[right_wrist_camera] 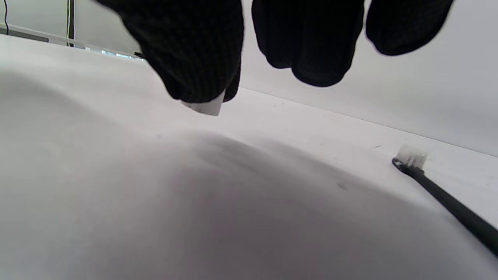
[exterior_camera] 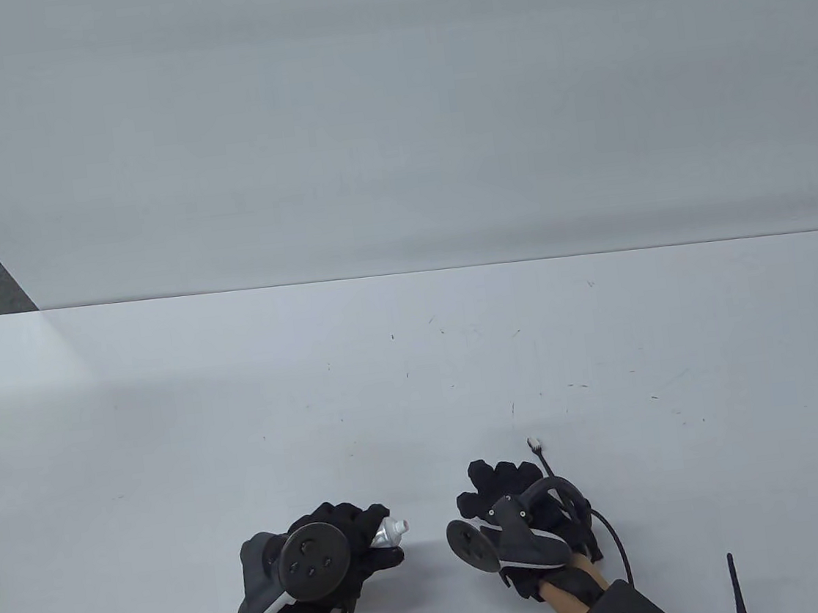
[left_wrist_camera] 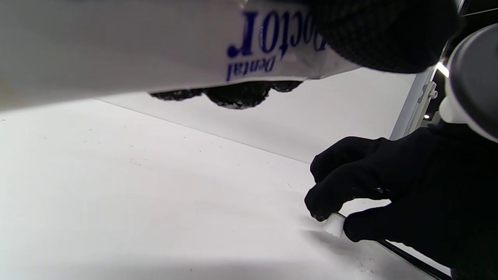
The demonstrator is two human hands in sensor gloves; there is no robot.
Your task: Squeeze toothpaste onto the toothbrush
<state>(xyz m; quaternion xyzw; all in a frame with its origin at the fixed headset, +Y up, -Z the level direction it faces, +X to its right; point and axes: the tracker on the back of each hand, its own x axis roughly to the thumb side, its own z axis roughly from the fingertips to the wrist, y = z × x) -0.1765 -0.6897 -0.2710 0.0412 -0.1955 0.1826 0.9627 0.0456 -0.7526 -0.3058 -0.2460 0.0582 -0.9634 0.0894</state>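
Observation:
My left hand [exterior_camera: 354, 534] grips a white toothpaste tube [exterior_camera: 387, 532] with its bare nozzle pointing right; blue print shows on the tube in the left wrist view [left_wrist_camera: 155, 46]. My right hand [exterior_camera: 492, 485] is just right of it, low over the table. Its thumb and finger pinch a small white cap [right_wrist_camera: 206, 107], which is also in the left wrist view [left_wrist_camera: 334, 224], at or just above the tabletop. A black toothbrush with white bristles [exterior_camera: 534, 443] lies on the table with its handle running under my right hand; in the right wrist view [right_wrist_camera: 410, 157] it lies to the right of the fingers.
The white table [exterior_camera: 244, 414] ends at a white wall along its far edge [exterior_camera: 405, 272]. A thin black strap [exterior_camera: 736, 586] lies at the bottom right near my right wrist.

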